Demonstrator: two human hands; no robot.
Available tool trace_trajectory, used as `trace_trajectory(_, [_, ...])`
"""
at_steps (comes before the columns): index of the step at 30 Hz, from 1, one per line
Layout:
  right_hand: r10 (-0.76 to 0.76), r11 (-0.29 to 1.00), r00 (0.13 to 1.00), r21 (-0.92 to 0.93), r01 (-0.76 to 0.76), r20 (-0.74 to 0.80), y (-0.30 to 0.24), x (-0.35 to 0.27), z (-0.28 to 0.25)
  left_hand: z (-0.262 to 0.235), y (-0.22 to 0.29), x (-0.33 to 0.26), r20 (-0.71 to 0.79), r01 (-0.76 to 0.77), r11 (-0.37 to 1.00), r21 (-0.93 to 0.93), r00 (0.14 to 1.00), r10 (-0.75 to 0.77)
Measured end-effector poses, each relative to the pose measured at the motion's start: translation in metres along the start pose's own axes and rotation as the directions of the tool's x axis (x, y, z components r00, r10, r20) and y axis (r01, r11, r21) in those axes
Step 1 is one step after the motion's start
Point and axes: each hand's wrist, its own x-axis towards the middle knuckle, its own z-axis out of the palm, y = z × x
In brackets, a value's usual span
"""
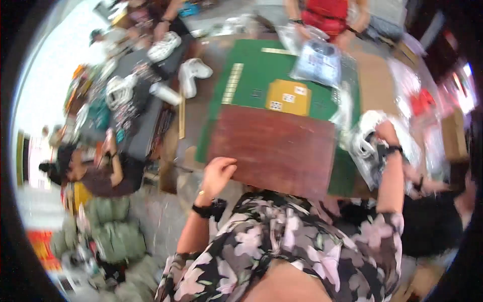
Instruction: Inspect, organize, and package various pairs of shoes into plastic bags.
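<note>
My left hand (pixel 220 176) is by the near left edge of a reddish-brown board (pixel 274 148), its fingers loosely bent and a little apart, with nothing seen in them. The board lies on a green mat (pixel 244 80). Off to the right, my right hand (pixel 387 133) reaches down onto a white bundle (pixel 366 143) with looped parts and a dark gap, lying by clear plastic. Blur and the bundle hide these fingertips, so I cannot make out its grip.
A yellow card (pixel 289 98) with small white squares lies past the board. Across the table a person in red (pixel 327 15) handles a clear bag (pixel 318 63). White shoe-like pieces (pixel 192 75) lie at left, near other people. Crumpled plastic (pixel 406 83) and cardboard (pixel 376 78) are at right.
</note>
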Motion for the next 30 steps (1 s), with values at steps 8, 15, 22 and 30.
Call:
trace_trajectory(8, [0.693,0.423,0.650,0.906,-0.014,-0.313,-0.006,-0.061,-0.024,-0.022,-0.012,-0.004,-0.052,0.081,0.995,-0.056,0.995,-0.084])
trace_trajectory(15, [0.603,0.272,0.763,0.959,0.079,-0.234,-0.149,-0.067,-0.051,-0.050,-0.033,0.033,-0.098,0.109,0.949,-0.295,0.985,-0.144])
trace_trajectory(22, [0.349,0.325,0.921,0.944,0.052,-0.171,-0.287,-0.044,-0.048,-0.085,-0.050,0.069,-0.027,0.175,0.734,-0.657,0.967,-0.255])
trace_trajectory(30, [0.393,0.595,0.873,0.804,-0.001,-0.290,-0.309,-0.049,-0.068,-0.152,0.045,0.067,-0.103,-0.210,0.342,-0.916,0.947,0.305])
